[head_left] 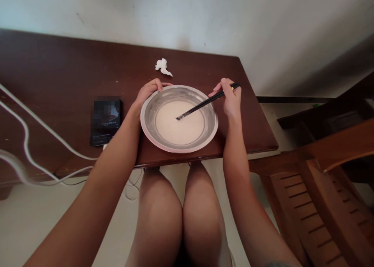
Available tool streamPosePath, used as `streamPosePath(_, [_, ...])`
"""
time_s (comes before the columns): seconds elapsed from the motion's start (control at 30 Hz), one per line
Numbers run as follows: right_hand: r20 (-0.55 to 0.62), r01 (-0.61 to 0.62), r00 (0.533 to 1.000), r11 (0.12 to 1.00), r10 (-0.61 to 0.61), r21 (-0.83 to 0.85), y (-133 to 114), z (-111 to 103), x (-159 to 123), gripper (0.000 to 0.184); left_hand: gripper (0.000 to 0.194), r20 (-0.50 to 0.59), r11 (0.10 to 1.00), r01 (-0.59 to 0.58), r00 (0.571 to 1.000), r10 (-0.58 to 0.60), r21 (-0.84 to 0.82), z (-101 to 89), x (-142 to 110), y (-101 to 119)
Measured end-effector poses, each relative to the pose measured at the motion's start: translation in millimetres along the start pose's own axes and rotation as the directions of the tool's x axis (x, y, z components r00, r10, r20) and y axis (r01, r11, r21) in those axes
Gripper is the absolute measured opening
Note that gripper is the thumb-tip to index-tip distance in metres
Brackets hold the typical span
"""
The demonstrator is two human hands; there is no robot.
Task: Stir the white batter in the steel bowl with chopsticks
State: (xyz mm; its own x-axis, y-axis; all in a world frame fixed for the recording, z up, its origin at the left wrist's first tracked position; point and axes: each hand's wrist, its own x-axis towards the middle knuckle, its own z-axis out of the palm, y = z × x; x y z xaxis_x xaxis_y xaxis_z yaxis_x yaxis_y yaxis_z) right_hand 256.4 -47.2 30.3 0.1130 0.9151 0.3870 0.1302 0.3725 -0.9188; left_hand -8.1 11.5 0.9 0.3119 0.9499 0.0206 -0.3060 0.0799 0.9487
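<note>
Bare legs [159, 208] of mine come up nearest, knees side by side, with my forearms reaching past them on the left and right. With my left hand [149, 91] I hold the far left rim of a wide metal bowl [179, 149], the fingers bent over its edge; I cannot tell quite where that thumb presses. My right hand [232, 99] is closed, its fingers pinching a pair of black chopsticks [204, 102] near their thick, gold-banded ends, just beyond the bowl's right side. The chopsticks lie together and slant left and down, their whitened tips at the middle of a smooth, cream-coloured liquid [169, 130]. It makes a pale round pool inside the grey wall, where a few smears show.

The bowl sits at the near edge of my dark brown table [58, 70]. Left of it lies a phone [105, 125], near some white cables [27, 138]; on the far side is a crumpled white tissue [163, 66].
</note>
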Motion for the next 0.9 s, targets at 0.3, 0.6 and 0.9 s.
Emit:
streamPosePath(0.3, [-0.043, 0.019, 0.999, 1.0, -0.019, -0.004, -2.4, -1.7, 0.3, 0.051, 0.027, -0.05, 0.987, 0.036, 0.998, -0.028, 0.158, 6.2, -6.4, 7.4])
streamPosePath(0.6, [-0.026, 0.048, 0.998, 0.999, -0.048, 0.01, 1.5, 0.2, 1.8, 0.051, 0.017, -0.015, 0.964, -0.071, 0.997, 0.077, 0.258, 5.2, -9.0, 6.0])
streamPosePath(0.9, [0.052, 0.013, 0.999, 1.0, -0.012, -0.012, 2.0, 1.9, 1.4, 0.053, 0.025, -0.039, 0.974, 0.006, 0.999, 0.003, 0.225, 6.6, -7.4, 7.4])
